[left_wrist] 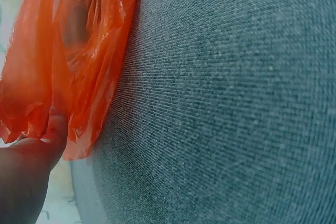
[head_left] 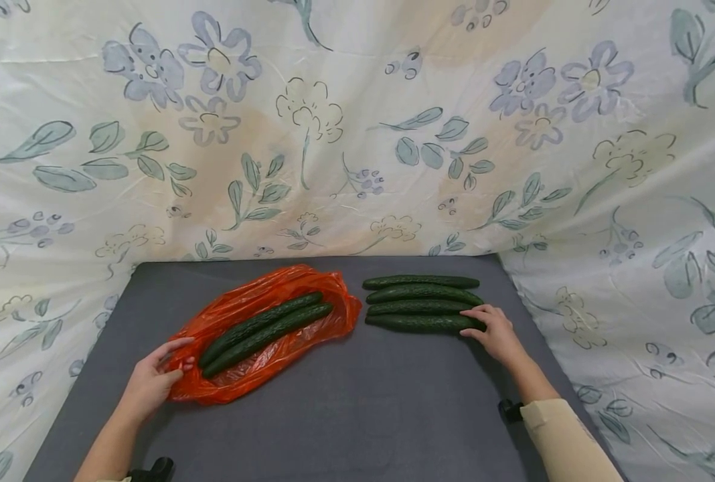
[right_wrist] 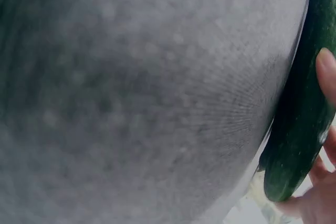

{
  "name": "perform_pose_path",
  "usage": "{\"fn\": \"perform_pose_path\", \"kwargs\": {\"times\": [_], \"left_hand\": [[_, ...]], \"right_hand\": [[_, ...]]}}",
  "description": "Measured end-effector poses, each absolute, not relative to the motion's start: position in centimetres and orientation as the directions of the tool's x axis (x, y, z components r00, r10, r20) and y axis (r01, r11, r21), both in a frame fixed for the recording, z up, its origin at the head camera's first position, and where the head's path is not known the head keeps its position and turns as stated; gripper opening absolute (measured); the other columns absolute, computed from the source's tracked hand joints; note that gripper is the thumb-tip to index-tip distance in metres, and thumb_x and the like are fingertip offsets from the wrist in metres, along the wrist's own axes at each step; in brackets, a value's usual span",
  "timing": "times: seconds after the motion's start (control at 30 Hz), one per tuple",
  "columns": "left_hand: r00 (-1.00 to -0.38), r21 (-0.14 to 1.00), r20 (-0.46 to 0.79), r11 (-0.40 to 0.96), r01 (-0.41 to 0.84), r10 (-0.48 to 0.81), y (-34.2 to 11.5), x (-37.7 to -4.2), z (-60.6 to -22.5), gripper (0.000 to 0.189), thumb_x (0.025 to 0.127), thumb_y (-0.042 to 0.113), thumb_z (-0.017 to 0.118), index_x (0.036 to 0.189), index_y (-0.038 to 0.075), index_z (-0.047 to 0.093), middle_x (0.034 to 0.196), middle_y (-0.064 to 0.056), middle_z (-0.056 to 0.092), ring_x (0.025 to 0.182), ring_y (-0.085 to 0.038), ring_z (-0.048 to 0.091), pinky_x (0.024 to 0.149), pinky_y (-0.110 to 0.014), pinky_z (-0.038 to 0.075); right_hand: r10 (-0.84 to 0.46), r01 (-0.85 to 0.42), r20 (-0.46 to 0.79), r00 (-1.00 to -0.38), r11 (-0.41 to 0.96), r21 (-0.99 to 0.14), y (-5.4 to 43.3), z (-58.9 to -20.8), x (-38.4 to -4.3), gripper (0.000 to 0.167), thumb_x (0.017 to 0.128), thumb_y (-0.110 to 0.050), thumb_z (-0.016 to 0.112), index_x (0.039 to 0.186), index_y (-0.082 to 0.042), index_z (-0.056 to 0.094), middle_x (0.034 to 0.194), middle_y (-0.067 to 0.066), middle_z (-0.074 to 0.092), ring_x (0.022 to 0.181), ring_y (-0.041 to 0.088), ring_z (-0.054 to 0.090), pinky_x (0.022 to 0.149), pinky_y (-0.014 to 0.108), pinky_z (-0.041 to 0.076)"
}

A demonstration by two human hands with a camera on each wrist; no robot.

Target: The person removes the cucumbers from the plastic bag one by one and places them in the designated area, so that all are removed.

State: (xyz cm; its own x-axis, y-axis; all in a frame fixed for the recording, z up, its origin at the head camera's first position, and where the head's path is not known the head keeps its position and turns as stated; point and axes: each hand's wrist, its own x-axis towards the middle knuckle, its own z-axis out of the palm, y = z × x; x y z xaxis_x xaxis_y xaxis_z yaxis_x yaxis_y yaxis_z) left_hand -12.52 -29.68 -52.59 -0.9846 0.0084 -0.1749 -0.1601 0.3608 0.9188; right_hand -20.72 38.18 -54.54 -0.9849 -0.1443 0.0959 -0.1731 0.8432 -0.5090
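An orange plastic bag (head_left: 237, 301) lies on the left of the table with its mouth spread, and two dark green cucumbers (head_left: 267, 338) rest side by side in it. My left hand (head_left: 146, 385) pinches the bag's near left edge; in the left wrist view the thumb presses into the thin film (left_wrist: 31, 85). To the right of the bag, several cucumbers (head_left: 420, 292) lie in a row, one behind another. My right hand (head_left: 499, 335) grips the right end of the nearest cucumber (head_left: 414, 324), with thumb and fingers on opposite sides. The right wrist view shows that cucumber (right_wrist: 302, 124) up close.
A dark grey cloth covers the table (head_left: 357, 408). Behind it and along both sides hangs a pale curtain (head_left: 357, 147) with printed flowers and leaves. The bag's open end comes close to the left tips of the cucumber row.
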Motion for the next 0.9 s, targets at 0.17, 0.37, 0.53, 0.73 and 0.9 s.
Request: {"fn": "perform_pose_path", "kwargs": {"times": [0.17, 0.37, 0.53, 0.73, 0.9], "left_hand": [[-0.983, 0.921, -0.182, 0.350, -0.169, 0.006, -29.7, -12.5, -52.5, 0.060, 0.090, -0.014, 0.046, 0.149, -0.002, 0.040, 0.146, -0.026, 0.040, 0.099, 0.000, 0.063, 0.083, -0.017, 0.056], [-0.980, 0.921, -0.199, 0.343, -0.184, 0.008, -29.8, -12.4, -52.4, 0.060, 0.091, -0.014, 0.046, 0.150, -0.002, 0.038, 0.149, -0.027, 0.037, 0.099, 0.001, 0.063, 0.083, -0.017, 0.055], [-0.975, 0.915, -0.224, 0.345, -0.209, 0.004, -29.8, -12.2, -52.5, 0.060, 0.092, -0.014, 0.046, 0.150, -0.001, 0.038, 0.151, -0.027, 0.035, 0.099, 0.001, 0.062, 0.083, -0.017, 0.055], [-0.981, 0.918, -0.194, 0.352, -0.181, 0.004, -29.8, -12.3, -52.6, 0.060, 0.092, -0.013, 0.047, 0.150, -0.001, 0.039, 0.149, -0.026, 0.038, 0.099, 0.000, 0.063, 0.083, -0.017, 0.055], [-0.980, 0.919, -0.198, 0.348, -0.183, 0.006, -29.9, -12.2, -52.4, 0.060, 0.092, -0.013, 0.047, 0.150, -0.002, 0.039, 0.150, -0.028, 0.036, 0.098, 0.001, 0.063, 0.083, -0.017, 0.056]], "right_hand": [[-0.134, -0.179, 0.137, -0.982, 0.892, -0.415, 37.7, -54.3, -20.8, 0.044, 0.083, -0.022, 0.081, 0.125, -0.011, 0.070, 0.125, 0.015, 0.061, 0.118, 0.041, 0.051, 0.094, 0.064, 0.042], [-0.130, -0.163, 0.118, -0.984, 0.929, -0.333, 37.5, -54.2, -20.7, 0.045, 0.083, -0.026, 0.082, 0.125, -0.014, 0.070, 0.122, 0.013, 0.063, 0.121, 0.041, 0.050, 0.099, 0.069, 0.036], [-0.127, -0.155, 0.106, -0.986, 0.933, -0.324, 37.4, -54.3, -20.6, 0.050, 0.082, -0.027, 0.083, 0.128, -0.014, 0.069, 0.123, 0.015, 0.063, 0.119, 0.042, 0.051, 0.097, 0.070, 0.036], [-0.128, -0.157, 0.108, -0.986, 0.930, -0.333, 37.3, -54.1, -20.6, 0.054, 0.080, -0.030, 0.085, 0.129, -0.015, 0.068, 0.124, 0.015, 0.061, 0.118, 0.042, 0.051, 0.095, 0.071, 0.036], [-0.121, -0.169, 0.151, -0.981, 0.916, -0.365, 36.9, -53.8, -20.8, 0.060, 0.080, -0.030, 0.084, 0.134, -0.013, 0.064, 0.126, 0.016, 0.061, 0.122, 0.044, 0.048, 0.096, 0.069, 0.038]]}}
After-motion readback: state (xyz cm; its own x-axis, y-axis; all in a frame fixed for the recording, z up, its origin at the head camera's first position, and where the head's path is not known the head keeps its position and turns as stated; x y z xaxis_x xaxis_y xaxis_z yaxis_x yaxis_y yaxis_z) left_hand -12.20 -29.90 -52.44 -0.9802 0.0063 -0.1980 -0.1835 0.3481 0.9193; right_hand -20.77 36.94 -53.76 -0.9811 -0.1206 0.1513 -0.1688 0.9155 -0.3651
